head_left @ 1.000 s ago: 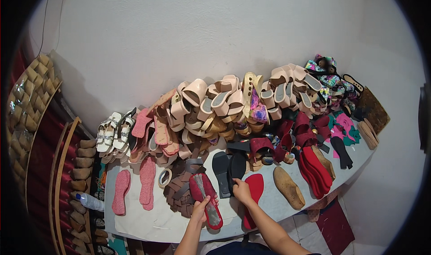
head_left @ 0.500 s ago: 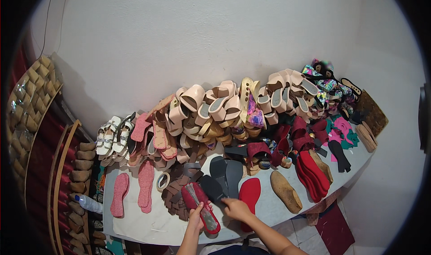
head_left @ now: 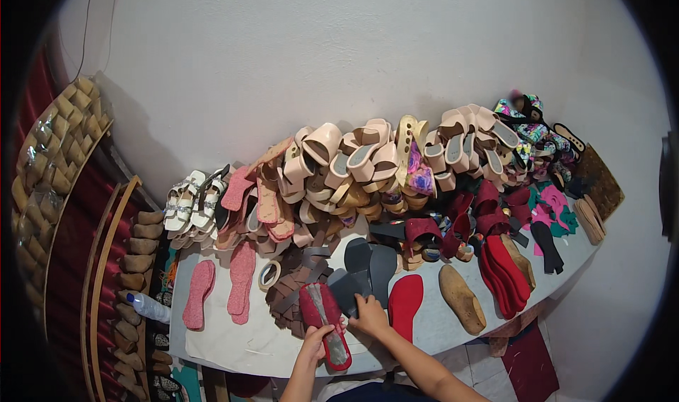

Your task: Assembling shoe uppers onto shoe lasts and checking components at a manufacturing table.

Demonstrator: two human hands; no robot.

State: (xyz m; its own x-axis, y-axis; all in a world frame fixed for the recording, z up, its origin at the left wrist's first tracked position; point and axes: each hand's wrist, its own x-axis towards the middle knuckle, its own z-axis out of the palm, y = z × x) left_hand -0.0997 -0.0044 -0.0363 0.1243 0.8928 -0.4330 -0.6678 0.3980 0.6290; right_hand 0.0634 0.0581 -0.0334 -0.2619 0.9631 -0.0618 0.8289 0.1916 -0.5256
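In my left hand point(head_left: 315, 342) is a dark red shoe sole point(head_left: 315, 304) with a grey strip along its middle and a brighter red edge. The fingers of my right hand point(head_left: 370, 317) close on the near end of a dark grey outsole point(head_left: 346, 287), just right of the red one. Two more dark grey outsoles point(head_left: 382, 271) lie right behind it, partly overlapped. A bright red insole point(head_left: 405, 299) lies flat to the right of my right hand. Left of the held sole spreads a heap of brown strips point(head_left: 286, 299).
Beige sandals point(head_left: 368, 151) pile along the wall. A tape roll point(head_left: 269, 274) and pink insoles point(head_left: 199, 296) lie on the left of the table point(head_left: 219, 345). A wooden last point(head_left: 460, 299) and stacked red insoles point(head_left: 503, 278) lie right. Lasts fill a rack point(head_left: 138, 264) at left.
The whole view has shifted, so the table appears further right and slightly higher. My right hand has come further over the dark grey outsole. My left hand keeps its hold on the red sole.
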